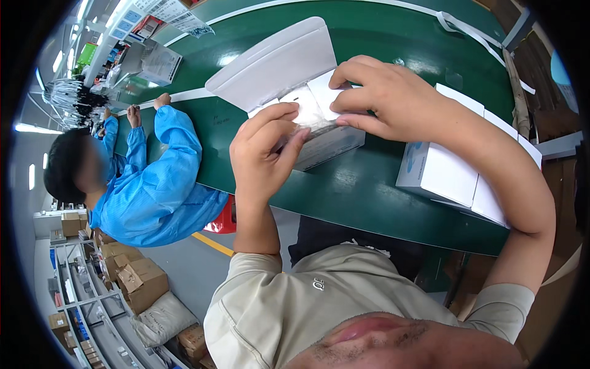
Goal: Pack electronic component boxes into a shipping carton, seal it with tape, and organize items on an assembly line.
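A white cardboard box [335, 147] stands on the green table with its wide lid [276, 61] tilted up and back. Inside its top lies a smooth white item [297, 99] with a small dark slot, and some clear plastic wrap [314, 120] shows along the near edge. My left hand [264, 144] is closed at the left side of the opening, thumb and fingers bent over the near edge. At the right side, my right hand [375, 98] curls its fingers over the rim, with the thumb on the near wall. The fingers partly hide the contents.
Several closed white boxes [458, 169] stand in a row to the right, under my right forearm. The green worktable [332, 206] has a pale strip [190, 95] across it. On the left sits a co-worker in a blue smock [153, 197]. Shelves and cartons [141, 280] stand behind.
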A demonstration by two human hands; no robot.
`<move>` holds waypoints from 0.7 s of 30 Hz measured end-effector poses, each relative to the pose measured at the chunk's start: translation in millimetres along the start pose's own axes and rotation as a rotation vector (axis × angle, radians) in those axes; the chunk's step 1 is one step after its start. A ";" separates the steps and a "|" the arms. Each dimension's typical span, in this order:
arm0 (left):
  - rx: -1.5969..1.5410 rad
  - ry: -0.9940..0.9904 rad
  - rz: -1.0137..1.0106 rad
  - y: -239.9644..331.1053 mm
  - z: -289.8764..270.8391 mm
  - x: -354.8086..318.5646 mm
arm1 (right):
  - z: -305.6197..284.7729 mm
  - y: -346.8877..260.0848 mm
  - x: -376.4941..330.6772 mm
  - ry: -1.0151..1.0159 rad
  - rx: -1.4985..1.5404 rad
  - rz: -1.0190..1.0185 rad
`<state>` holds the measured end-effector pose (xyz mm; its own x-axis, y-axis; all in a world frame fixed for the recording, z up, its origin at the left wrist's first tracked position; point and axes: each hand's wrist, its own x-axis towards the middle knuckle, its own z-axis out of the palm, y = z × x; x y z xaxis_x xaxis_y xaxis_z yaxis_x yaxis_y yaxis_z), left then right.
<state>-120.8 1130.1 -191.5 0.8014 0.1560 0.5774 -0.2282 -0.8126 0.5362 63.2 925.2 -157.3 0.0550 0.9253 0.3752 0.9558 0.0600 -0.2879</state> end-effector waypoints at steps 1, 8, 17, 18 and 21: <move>0.007 -0.005 -0.029 0.8 0.5 1.1 | 0.0 0.5 0.6 -0.003 0.007 0.007; -0.076 0.241 -0.085 0.5 11.7 -2.8 | 3.8 11.2 -4.5 0.039 0.026 0.033; -0.391 0.575 -0.023 -14.0 37.2 -19.0 | 9.5 27.0 -6.5 0.116 0.296 0.095; -0.386 0.575 -0.019 -19.3 31.1 -21.8 | 5.1 26.5 -6.5 0.120 0.297 0.091; -0.013 0.029 0.346 -35.1 -1.9 -26.3 | -11.7 20.8 -9.0 -0.098 0.118 -0.076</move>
<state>-134.9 1155.7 -224.3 0.6593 -0.1121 0.7434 -0.4912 -0.8128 0.3131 86.0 913.7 -156.3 -0.0499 0.9483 0.3135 0.9152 0.1691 -0.3657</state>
